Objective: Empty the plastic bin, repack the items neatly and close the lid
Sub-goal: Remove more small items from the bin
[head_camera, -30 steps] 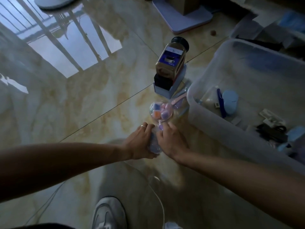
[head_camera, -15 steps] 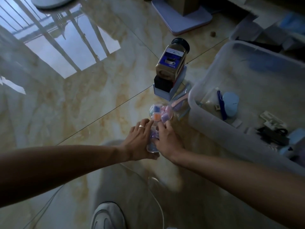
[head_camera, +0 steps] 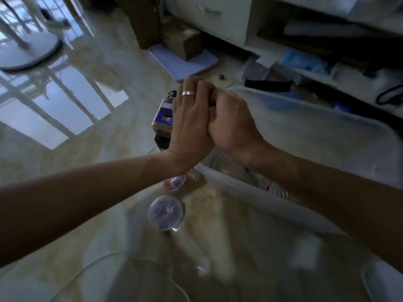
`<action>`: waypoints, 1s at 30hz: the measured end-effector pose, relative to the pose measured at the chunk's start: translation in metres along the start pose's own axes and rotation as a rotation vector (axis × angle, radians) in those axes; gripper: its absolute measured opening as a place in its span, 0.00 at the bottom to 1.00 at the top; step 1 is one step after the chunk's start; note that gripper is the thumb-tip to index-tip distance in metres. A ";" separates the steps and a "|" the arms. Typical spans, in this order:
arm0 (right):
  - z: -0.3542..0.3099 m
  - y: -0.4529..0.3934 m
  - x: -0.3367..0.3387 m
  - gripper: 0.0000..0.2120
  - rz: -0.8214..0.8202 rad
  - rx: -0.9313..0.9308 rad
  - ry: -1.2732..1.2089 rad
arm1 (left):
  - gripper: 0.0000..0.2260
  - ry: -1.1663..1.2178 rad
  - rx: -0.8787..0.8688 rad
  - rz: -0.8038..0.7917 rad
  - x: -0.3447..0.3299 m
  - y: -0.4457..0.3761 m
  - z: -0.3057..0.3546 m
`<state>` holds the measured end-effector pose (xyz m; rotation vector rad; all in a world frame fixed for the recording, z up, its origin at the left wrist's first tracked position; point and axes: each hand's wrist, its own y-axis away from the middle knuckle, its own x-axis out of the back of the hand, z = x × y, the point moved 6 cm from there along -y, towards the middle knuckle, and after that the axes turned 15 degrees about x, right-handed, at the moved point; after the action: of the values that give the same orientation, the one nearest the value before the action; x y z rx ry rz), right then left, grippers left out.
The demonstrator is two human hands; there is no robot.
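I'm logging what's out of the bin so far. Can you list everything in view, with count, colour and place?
bin: one, clear plastic, right
jar: one, purple label, dark cap, behind the left hand
round tub: one, clear, purple bits inside, floor centre
cardboard box: one, brown, on a pale board
fan base: one, white, top left
shelves: white, cluttered, top right
left hand: ring on, raised, touching the right
right hand: raised, grip unclear

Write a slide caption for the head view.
Both hands, left and right, meet above the floor beside the plastic bin.
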<state>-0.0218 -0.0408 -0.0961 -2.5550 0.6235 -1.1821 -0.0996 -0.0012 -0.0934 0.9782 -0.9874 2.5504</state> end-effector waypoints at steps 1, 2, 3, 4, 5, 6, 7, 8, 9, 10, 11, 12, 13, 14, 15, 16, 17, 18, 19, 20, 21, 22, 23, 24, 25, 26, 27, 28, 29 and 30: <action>0.013 -0.001 0.009 0.12 0.009 -0.029 0.013 | 0.12 0.001 -0.014 -0.023 -0.013 -0.004 0.009; 0.028 0.001 0.016 0.11 0.014 -0.063 0.023 | 0.12 -0.007 -0.018 -0.050 -0.028 -0.006 0.016; 0.042 0.005 0.021 0.11 0.014 -0.097 0.032 | 0.13 -0.017 -0.017 -0.082 -0.043 -0.006 0.020; 0.058 0.009 0.023 0.10 0.006 -0.131 0.036 | 0.13 -0.026 -0.016 -0.119 -0.059 -0.005 0.023; 0.074 0.014 0.024 0.10 -0.008 -0.162 0.039 | 0.14 -0.033 -0.020 -0.161 -0.076 -0.002 0.025; 0.091 0.019 0.023 0.09 -0.030 -0.190 0.047 | 0.14 -0.038 -0.027 -0.204 -0.093 0.001 0.027; 0.107 0.024 0.021 0.09 -0.063 -0.218 0.057 | 0.14 -0.047 -0.027 -0.246 -0.108 0.005 0.027; 0.124 0.028 0.019 0.10 -0.102 -0.247 0.065 | 0.15 -0.066 -0.016 -0.290 -0.125 0.008 0.025; 0.140 0.032 0.015 0.10 -0.148 -0.279 0.068 | 0.16 -0.094 0.004 -0.340 -0.141 0.011 0.022; 0.155 0.035 0.011 0.10 -0.204 -0.308 0.067 | 0.17 -0.124 0.026 -0.397 -0.158 0.014 0.016; 0.169 0.039 0.007 0.11 -0.269 -0.338 0.068 | 0.17 -0.154 0.049 -0.462 -0.174 0.016 0.011; 0.181 0.043 0.003 0.10 -0.332 -0.366 0.074 | 0.18 -0.185 0.073 -0.527 -0.190 0.019 0.005; 0.194 0.046 -0.001 0.10 -0.394 -0.394 0.085 | 0.18 -0.228 0.104 -0.599 -0.205 0.021 -0.001; 0.208 0.051 -0.005 0.10 -0.453 -0.425 0.095 | 0.18 -0.286 0.146 -0.683 -0.222 0.025 -0.008; 0.222 0.056 -0.010 0.10 -0.502 -0.462 0.100 | 0.19 -0.349 0.201 -0.771 -0.237 0.028 -0.016; 0.235 0.061 -0.015 0.11 -0.541 -0.501 0.104 | 0.20 -0.400 0.261 -0.852 -0.253 0.032 -0.026; 0.246 0.066 -0.019 0.11 -0.581 -0.535 0.115 | 0.21 -0.431 0.319 -0.915 -0.267 0.035 -0.035; 0.255 0.072 -0.022 0.12 -0.621 -0.559 0.134 | 0.22 -0.446 0.367 -0.966 -0.279 0.038 -0.043; 0.263 0.077 -0.025 0.14 -0.655 -0.574 0.145 | 0.23 -0.458 0.403 -1.004 -0.289 0.042 -0.050; 0.269 0.081 -0.027 0.16 -0.673 -0.579 0.142 | 0.24 -0.469 0.439 -1.014 -0.298 0.044 -0.057; 0.272 0.084 -0.030 0.19 -0.684 -0.584 0.131 | 0.26 -0.477 0.478 -1.000 -0.306 0.047 -0.063; 0.275 0.088 -0.033 0.19 -0.686 -0.602 0.102 | 0.27 -0.487 0.516 -0.960 -0.310 0.049 -0.068; 0.278 0.091 -0.037 0.16 -0.660 -0.630 0.063 | 0.29 -0.499 0.545 -0.913 -0.313 0.050 -0.072; 0.286 0.094 -0.042 0.10 -0.620 -0.680 0.034 | 0.30 -0.506 0.571 -0.878 -0.316 0.051 -0.075; 0.291 0.095 -0.046 0.04 -0.565 -0.730 -0.009 | 0.31 -0.501 0.605 -0.857 -0.318 0.053 -0.078; 0.297 0.095 -0.052 0.06 -0.498 -0.786 -0.064 | 0.31 -0.491 0.644 -0.854 -0.320 0.054 -0.081; 0.302 0.095 -0.058 0.06 -0.440 -0.837 -0.125 | 0.29 -0.480 0.672 -0.860 -0.322 0.055 -0.083; 0.305 0.095 -0.064 0.06 -0.387 -0.902 -0.215 | 0.27 -0.465 0.696 -0.868 -0.323 0.054 -0.085; 0.307 0.095 -0.069 0.10 -0.336 -0.970 -0.316 | 0.26 -0.439 0.720 -0.874 -0.325 0.053 -0.086; 0.306 0.095 -0.072 0.13 -0.283 -1.028 -0.407 | 0.26 -0.405 0.749 -0.872 -0.325 0.052 -0.088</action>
<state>0.1463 -0.0730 -0.3765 -3.6810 0.9552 -0.3474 0.0768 0.0250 -0.3843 1.6683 0.3886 1.9432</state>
